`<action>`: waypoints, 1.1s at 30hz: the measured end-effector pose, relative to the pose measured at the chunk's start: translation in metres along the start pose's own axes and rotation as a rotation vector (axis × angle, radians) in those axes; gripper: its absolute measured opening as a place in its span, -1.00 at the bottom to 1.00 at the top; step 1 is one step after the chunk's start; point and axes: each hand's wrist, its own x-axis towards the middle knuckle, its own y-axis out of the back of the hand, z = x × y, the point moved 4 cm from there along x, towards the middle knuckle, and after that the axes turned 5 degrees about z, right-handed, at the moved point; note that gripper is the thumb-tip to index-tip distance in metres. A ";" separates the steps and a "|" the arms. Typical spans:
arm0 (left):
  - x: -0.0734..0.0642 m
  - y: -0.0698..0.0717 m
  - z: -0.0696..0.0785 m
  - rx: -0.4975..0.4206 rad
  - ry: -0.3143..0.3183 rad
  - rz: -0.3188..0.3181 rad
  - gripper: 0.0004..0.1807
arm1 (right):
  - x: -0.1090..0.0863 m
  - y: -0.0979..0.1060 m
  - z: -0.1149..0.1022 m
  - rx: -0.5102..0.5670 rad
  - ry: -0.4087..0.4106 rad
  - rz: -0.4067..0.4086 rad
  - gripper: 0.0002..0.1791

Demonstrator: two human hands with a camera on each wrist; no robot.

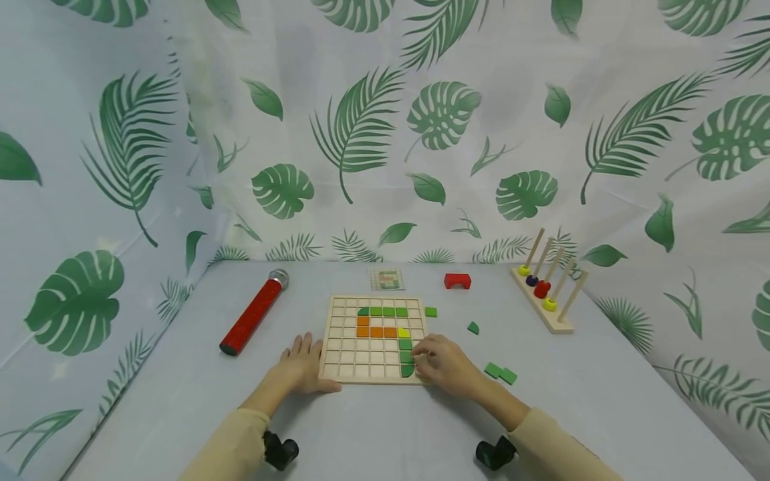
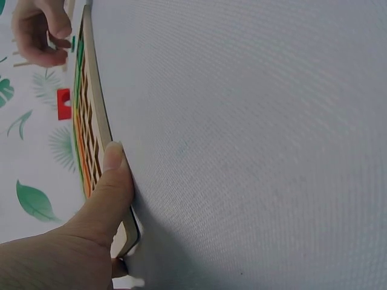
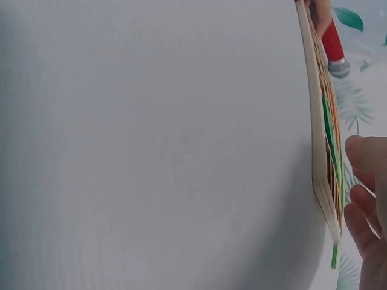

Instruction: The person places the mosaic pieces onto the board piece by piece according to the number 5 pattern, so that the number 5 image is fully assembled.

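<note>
A wooden grid board [image 1: 361,367] lies flat on the table, bearing green, orange and yellow tiles. My left hand [image 1: 303,366] rests at its near left corner, fingers spread along the left side. In the left wrist view, the left thumb [image 2: 110,190] lies against the board's near edge. My right hand [image 1: 448,364] hovers by the board's right edge, beside a column of green tiles [image 1: 406,357]. Its fingers are loosely bent, and the right wrist view shows nothing between the thumb and fingers [image 3: 361,226].
A patterned card [image 1: 387,279] and a red arch block [image 1: 458,280] lie behind the board. Loose green pieces [image 1: 500,373] are at right, before a peg stand with beads [image 1: 561,326]. A red microphone [image 1: 252,317] lies at left. Leaf-print cloth walls surround the table.
</note>
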 end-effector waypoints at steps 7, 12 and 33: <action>-0.001 -0.001 0.002 -0.003 -0.008 0.000 0.10 | -0.009 0.023 0.019 0.002 -0.023 0.085 -0.72; -0.002 0.001 0.003 -0.011 -0.013 0.001 0.10 | -0.024 0.040 0.035 -0.004 -0.095 0.069 -0.69; -0.003 0.000 0.004 -0.005 -0.012 -0.022 0.10 | -0.080 0.077 0.081 -0.118 -0.081 0.134 -0.62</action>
